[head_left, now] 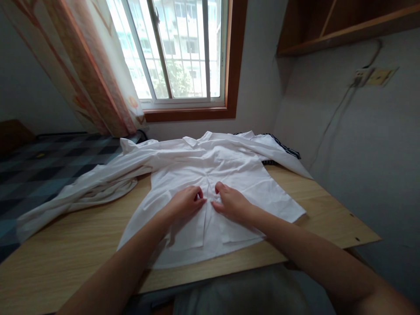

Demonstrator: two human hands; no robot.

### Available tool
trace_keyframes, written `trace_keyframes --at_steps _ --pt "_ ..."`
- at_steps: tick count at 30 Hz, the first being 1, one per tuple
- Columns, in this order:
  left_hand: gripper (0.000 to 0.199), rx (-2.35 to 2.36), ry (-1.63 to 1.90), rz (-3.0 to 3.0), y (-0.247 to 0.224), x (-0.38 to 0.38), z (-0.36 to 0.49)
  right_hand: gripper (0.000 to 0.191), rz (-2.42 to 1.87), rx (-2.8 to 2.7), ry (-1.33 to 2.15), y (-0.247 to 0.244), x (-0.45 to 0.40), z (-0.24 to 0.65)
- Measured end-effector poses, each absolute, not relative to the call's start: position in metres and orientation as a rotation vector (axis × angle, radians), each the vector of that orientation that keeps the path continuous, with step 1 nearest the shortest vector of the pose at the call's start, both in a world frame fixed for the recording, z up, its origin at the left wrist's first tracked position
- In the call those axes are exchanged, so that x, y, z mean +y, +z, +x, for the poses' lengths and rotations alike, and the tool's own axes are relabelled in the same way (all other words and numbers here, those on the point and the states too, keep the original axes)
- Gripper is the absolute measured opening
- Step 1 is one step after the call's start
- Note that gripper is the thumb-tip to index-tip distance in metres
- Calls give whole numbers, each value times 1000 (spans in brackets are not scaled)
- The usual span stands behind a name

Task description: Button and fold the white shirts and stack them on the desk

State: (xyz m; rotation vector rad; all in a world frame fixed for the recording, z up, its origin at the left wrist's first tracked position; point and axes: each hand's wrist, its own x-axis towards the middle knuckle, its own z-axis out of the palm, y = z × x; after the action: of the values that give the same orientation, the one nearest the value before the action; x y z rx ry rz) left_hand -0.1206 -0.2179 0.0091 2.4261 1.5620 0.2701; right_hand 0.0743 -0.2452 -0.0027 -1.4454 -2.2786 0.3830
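Observation:
A white long-sleeved shirt (183,166) lies front side up across the table, its collar toward the window and its hem toward me. One sleeve reaches far out to the left, the other to the right. My left hand (187,200) pinches the left front edge about halfway down the opening. Just across the gap, my right hand (231,202) has its fingers curled on the other front edge. Both hands rest low on the shirt, a small space between them. Any button under the fingertips is too small to make out.
The wooden table (331,210) has its near edge close to my body. Dark striped cloth (282,146) shows behind the shirt at the right. A checked bed (59,153) stands at the left, beneath a curtain (95,65). A cord (334,111) hangs from the wall socket.

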Motion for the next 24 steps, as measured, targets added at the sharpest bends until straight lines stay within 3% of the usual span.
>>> trace_keyframes --at_steps 7,18,24 --pt "16 1515 342 2428 3 -218 -120 10 -1555 -2291 345 1 -238 74" --pt "21 1575 362 2423 12 -226 -112 6 -1188 -1886 1135 4 -218 90" --pt "29 1389 589 2141 15 -224 -106 10 -1020 -1756 1260 -2 -221 87"
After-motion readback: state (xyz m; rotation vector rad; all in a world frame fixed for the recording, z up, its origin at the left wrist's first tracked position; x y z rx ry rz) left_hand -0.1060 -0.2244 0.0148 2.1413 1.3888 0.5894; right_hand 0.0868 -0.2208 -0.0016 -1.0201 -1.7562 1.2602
